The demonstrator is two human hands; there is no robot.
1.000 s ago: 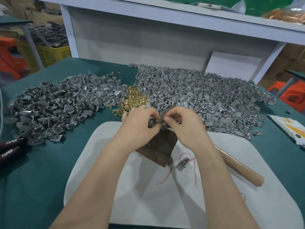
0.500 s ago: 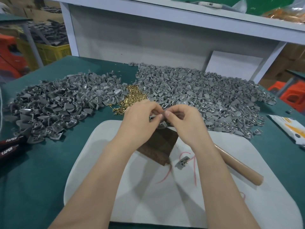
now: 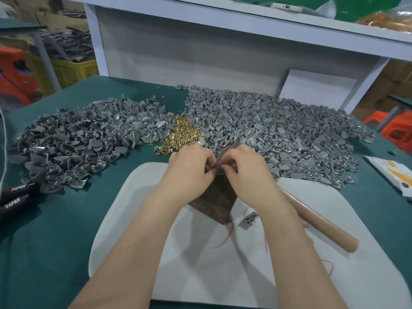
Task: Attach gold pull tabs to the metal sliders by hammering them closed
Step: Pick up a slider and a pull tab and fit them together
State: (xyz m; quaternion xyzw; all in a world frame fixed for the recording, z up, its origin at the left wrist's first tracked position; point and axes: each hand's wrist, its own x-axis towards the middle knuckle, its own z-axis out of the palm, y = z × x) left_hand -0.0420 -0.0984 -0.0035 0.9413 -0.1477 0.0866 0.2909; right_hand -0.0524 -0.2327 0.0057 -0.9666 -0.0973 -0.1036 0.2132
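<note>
The grey slider [image 3: 223, 152] sits between both hands, just above the far corner of a dark wooden block [image 3: 214, 205]. The left hand [image 3: 191, 168] and the right hand [image 3: 245, 170] pinch it with curled fingertips that meet at its lower edge. The fingers hide most of it, so it cannot be told whether a gold tab is on it.

The block lies on a white mat [image 3: 133, 219], partly covered by the wrists. A second slider [image 3: 247, 219] with gold showing lies on the mat just right of the block. A brown hammer handle [image 3: 323, 228] runs out from under the right forearm.

Beyond the hands a small heap of gold tabs [image 3: 182, 134] lies between a left grey pile [image 3: 78, 148] and a right grey pile [image 3: 278, 134] on the green table [image 3: 44, 230]. Black grips marked TAPER [image 3: 15, 197] lie at the left edge and a white packet [image 3: 396, 175] at the right.
</note>
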